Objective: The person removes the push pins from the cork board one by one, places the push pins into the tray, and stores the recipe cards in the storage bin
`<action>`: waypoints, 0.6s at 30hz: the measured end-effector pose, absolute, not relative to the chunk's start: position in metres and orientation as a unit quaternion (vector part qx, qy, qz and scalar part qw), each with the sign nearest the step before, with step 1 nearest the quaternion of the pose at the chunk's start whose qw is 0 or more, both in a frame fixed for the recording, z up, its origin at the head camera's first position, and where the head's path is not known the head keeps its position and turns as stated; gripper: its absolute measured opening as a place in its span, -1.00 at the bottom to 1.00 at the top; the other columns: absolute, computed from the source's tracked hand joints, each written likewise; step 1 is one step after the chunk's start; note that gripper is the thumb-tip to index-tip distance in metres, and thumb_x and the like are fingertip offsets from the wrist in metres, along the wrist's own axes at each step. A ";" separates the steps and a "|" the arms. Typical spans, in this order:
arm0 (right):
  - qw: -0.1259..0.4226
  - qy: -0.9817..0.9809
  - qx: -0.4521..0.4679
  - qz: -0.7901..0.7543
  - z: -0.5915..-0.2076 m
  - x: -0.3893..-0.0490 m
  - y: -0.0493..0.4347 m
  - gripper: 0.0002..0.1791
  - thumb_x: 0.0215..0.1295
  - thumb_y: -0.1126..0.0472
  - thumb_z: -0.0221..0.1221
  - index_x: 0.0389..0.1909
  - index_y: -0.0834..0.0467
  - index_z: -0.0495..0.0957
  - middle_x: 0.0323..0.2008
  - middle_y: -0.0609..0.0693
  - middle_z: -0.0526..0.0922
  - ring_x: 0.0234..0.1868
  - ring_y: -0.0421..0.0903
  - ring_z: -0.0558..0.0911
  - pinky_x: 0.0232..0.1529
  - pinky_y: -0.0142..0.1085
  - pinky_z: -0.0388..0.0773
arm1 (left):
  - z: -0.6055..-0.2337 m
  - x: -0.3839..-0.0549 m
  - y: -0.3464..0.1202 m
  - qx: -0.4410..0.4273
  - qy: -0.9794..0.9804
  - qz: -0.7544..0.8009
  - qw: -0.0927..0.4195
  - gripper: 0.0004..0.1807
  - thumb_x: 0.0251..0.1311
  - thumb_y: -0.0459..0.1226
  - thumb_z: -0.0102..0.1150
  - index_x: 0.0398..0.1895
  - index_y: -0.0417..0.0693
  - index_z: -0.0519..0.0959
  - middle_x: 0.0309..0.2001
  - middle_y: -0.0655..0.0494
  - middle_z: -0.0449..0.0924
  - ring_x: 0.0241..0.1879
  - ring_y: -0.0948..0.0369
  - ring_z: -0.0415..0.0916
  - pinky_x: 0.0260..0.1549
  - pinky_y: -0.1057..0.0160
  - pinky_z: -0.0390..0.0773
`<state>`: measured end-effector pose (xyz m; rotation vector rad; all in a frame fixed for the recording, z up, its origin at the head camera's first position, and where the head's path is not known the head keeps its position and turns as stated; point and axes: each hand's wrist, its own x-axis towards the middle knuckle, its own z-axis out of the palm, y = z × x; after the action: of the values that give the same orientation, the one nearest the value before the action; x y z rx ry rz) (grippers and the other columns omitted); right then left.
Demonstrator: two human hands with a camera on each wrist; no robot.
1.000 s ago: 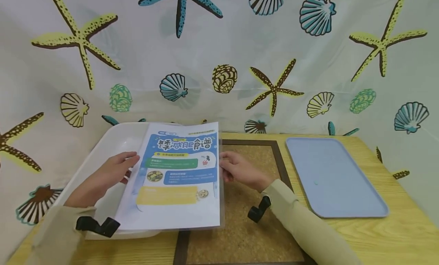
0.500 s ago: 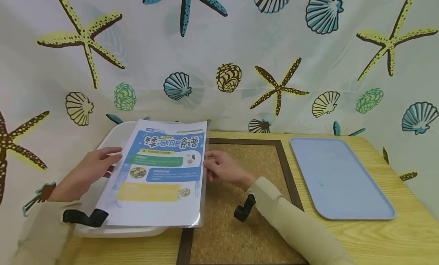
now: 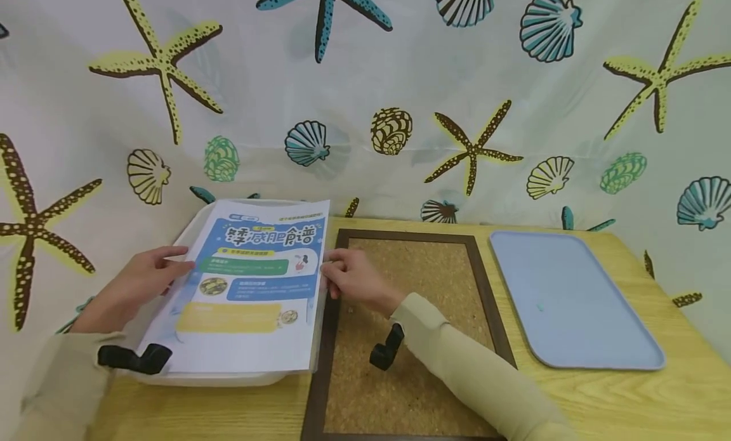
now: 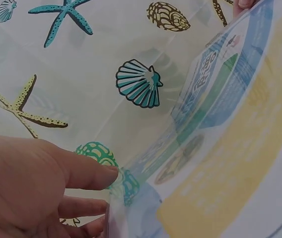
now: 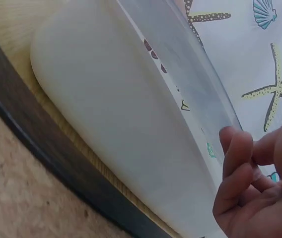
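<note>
A printed poster sheet in a clear plastic sleeve is held up by both hands over a white plastic tub. It bears blue, green and yellow blocks with large lettering. My left hand pinches its left edge, thumb at the front and fingers at the edge below. On the opposite side, my right hand grips the sleeve's right edge between thumb and curled fingers. Seen from the right wrist, the sleeve is nearly edge-on, beside the tub's outer wall. Most of the tub's inside is hidden behind the sheet.
A cork board with a dark brown frame lies right of the tub, under the right forearm. Farther right is a pale blue tray on the wooden table. A shell-and-starfish curtain hangs behind.
Both hands have carried the sleeved sheet leftward, off the cork board's left part and over the white tub. The head view has shifted slightly left. The grip stays the same.
</note>
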<state>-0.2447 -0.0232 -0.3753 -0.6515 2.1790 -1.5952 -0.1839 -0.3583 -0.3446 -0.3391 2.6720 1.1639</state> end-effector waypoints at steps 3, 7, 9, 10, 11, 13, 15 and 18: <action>0.174 0.769 -0.216 -0.576 -0.378 -0.243 -0.033 -0.68 0.46 0.23 0.00 0.13 0.28 0.47 -0.54 0.04 0.59 -0.60 -0.17 0.49 -0.52 -0.35 0.46 | -0.344 -0.182 -0.363 -0.118 0.910 0.384 0.099 -0.12 0.41 0.11 -0.17 0.50 -0.31 -0.17 0.18 -0.42 0.22 0.04 -0.15 0.30 -0.10 0.09 0.46; 0.167 0.767 -0.197 -0.587 -0.379 -0.242 -0.044 -0.72 0.45 0.24 0.01 0.05 0.31 0.45 -0.54 0.02 0.59 -0.60 -0.17 0.51 -0.39 -0.23 0.59 | -0.343 -0.180 -0.366 -0.138 0.912 0.378 0.077 -0.10 0.39 0.13 -0.17 0.49 -0.34 -0.16 0.29 -0.50 0.10 0.10 -0.23 0.23 0.10 -0.17 0.37; 0.162 0.769 -0.182 -0.590 -0.379 -0.241 -0.049 -0.77 0.45 0.24 0.02 -0.01 0.31 0.44 -0.55 0.02 0.59 -0.60 -0.16 0.50 -0.37 -0.19 0.61 | -0.343 -0.180 -0.366 -0.150 0.911 0.380 0.062 -0.11 0.39 0.12 -0.16 0.48 -0.34 -0.13 0.30 -0.50 0.10 0.11 -0.24 0.23 0.13 -0.18 0.35; 0.160 0.772 -0.174 -0.590 -0.379 -0.241 -0.052 -0.78 0.45 0.24 0.03 -0.03 0.31 0.45 -0.56 0.02 0.58 -0.60 -0.17 0.50 -0.37 -0.20 0.62 | -0.343 -0.180 -0.366 -0.155 0.909 0.382 0.058 -0.11 0.39 0.12 -0.16 0.48 -0.34 -0.13 0.30 -0.50 0.11 0.11 -0.23 0.25 0.11 -0.15 0.36; 0.156 0.774 -0.168 -0.590 -0.379 -0.241 -0.054 -0.79 0.44 0.24 0.03 -0.06 0.31 0.45 -0.57 0.02 0.58 -0.61 -0.17 0.50 -0.39 -0.23 0.62 | -0.343 -0.180 -0.365 -0.157 0.908 0.384 0.055 -0.12 0.39 0.11 -0.16 0.48 -0.35 -0.13 0.30 -0.49 0.11 0.11 -0.22 0.26 0.09 -0.12 0.38; 0.153 0.778 -0.162 -0.588 -0.378 -0.240 -0.059 -0.80 0.44 0.24 0.03 -0.09 0.32 0.47 -0.58 0.03 0.58 -0.62 -0.18 0.49 -0.45 -0.30 0.59 | -0.344 -0.181 -0.365 -0.165 0.906 0.385 0.052 -0.12 0.39 0.11 -0.15 0.48 -0.35 -0.13 0.30 -0.47 0.14 0.09 -0.20 0.30 0.03 -0.02 0.43; 0.152 0.783 -0.162 -0.581 -0.376 -0.240 -0.063 -0.79 0.44 0.23 0.03 -0.12 0.32 0.48 -0.60 0.02 0.57 -0.63 -0.19 0.48 -0.53 -0.40 0.52 | -0.345 -0.182 -0.367 -0.173 0.906 0.383 0.052 -0.11 0.39 0.11 -0.16 0.48 -0.35 -0.14 0.29 -0.46 0.16 0.08 -0.18 0.34 -0.04 0.07 0.48; 0.154 0.790 -0.164 -0.570 -0.373 -0.240 -0.066 -0.79 0.46 0.21 0.02 -0.13 0.30 0.48 -0.61 0.02 0.57 -0.64 -0.19 0.47 -0.58 -0.45 0.44 | -0.345 -0.185 -0.368 -0.170 0.910 0.375 0.046 -0.12 0.40 0.10 -0.17 0.48 -0.37 -0.14 0.28 -0.46 0.17 0.05 -0.16 0.38 -0.09 0.16 0.50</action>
<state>-0.2395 -0.0658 -0.3726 -0.4688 2.2646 -1.6347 -0.1848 -0.3676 -0.3448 -0.5174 2.7788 1.1436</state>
